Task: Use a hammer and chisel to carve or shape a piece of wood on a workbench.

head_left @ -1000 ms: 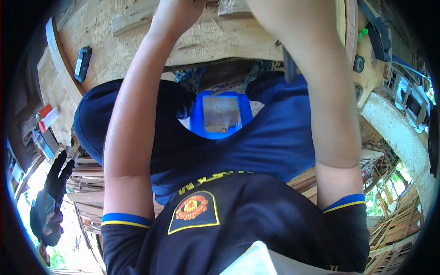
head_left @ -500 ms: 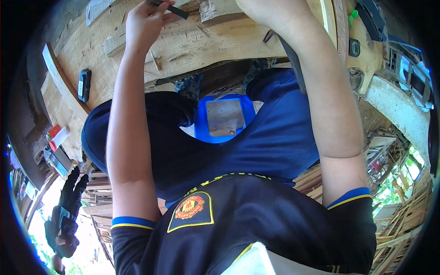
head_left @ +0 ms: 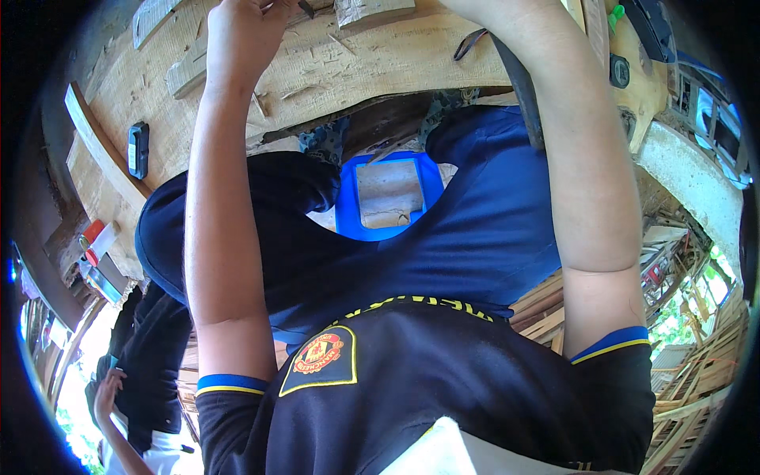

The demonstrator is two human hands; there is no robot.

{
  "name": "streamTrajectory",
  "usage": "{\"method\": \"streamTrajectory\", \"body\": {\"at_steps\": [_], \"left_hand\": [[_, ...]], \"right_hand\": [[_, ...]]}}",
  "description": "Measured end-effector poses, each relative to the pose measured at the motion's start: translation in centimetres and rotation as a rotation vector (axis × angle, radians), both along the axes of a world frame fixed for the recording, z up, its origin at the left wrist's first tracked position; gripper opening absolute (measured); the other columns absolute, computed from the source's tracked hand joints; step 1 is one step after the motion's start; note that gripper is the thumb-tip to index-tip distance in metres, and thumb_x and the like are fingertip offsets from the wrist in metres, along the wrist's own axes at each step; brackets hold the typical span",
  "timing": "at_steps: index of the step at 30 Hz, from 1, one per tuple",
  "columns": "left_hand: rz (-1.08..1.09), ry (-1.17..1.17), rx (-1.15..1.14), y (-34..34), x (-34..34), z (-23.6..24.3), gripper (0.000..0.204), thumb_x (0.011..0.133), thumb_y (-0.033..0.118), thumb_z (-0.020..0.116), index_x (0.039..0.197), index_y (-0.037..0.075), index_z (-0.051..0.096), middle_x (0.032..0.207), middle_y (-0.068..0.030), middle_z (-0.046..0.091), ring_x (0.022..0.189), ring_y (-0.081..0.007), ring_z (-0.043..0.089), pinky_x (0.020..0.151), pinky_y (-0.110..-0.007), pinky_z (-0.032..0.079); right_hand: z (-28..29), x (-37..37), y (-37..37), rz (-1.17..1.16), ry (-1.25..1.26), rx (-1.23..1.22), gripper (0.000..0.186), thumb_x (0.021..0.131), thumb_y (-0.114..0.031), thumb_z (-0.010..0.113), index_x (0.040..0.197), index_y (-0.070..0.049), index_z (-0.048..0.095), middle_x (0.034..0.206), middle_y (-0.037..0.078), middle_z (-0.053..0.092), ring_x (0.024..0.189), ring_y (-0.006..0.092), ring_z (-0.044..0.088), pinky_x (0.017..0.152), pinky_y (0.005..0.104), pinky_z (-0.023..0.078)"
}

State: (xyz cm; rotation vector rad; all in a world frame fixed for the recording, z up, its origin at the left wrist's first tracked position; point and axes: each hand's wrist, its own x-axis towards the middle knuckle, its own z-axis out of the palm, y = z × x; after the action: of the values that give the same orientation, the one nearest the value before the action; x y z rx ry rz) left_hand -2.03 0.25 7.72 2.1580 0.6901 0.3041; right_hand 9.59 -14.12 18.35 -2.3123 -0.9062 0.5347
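My left hand (head_left: 245,24) is closed at the top edge of the view, holding a small dark strip (head_left: 305,9) over a pale wooden board (head_left: 372,59); its fingertips are partly cut off. My right hand (head_left: 467,6) reaches past the top edge near a wooden block (head_left: 372,9), so its fingers are out of sight. A long dark bar (head_left: 518,87) lies under my right forearm, beside a thin dark loop (head_left: 467,46).
A black device (head_left: 138,150), a curved slat (head_left: 107,134) and red items (head_left: 91,237) lie left. A dark device (head_left: 619,71) sits right. A blue frame (head_left: 344,214) lies between my legs. A person in dark clothing (head_left: 158,364) is at lower left; wood scraps (head_left: 689,404) lie lower right.
My left hand has moved down from the top, then slightly left and up with the dark strip. At lower left, another person's body and bare hand have come further into view.
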Motion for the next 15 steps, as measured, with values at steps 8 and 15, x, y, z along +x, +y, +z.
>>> {"method": "streamTrajectory", "body": {"at_steps": [8, 15], "left_hand": [[-0.102, -0.023, -0.08, 0.01, -0.55, 0.16, 0.012, 0.087, 0.004, 0.064, 0.093, -0.005, 0.07, 0.079, -0.011, 0.072, 0.073, -0.0132, 0.065, 0.068, -0.029, 0.052], [-0.087, -0.045, 0.019, -0.19, -1.0, -0.66, 0.01, 0.086, 0.003, 0.064, 0.091, -0.004, 0.07, 0.075, -0.0109, 0.07, 0.071, -0.0123, 0.064, 0.065, -0.029, 0.05]], "right_hand": [[-0.14, -0.13, 0.54, 0.032, 0.052, -0.082, 0.043, 0.102, -0.027, 0.043, 0.09, 0.009, 0.064, 0.068, 0.019, 0.065, 0.06, 0.0281, 0.064, 0.063, 0.0407, 0.051], [-0.27, -0.74, 0.52, 0.021, -0.006, 0.012, 0.044, 0.102, -0.026, 0.044, 0.088, 0.01, 0.065, 0.07, 0.023, 0.065, 0.064, 0.032, 0.065, 0.063, 0.0415, 0.051]]}}
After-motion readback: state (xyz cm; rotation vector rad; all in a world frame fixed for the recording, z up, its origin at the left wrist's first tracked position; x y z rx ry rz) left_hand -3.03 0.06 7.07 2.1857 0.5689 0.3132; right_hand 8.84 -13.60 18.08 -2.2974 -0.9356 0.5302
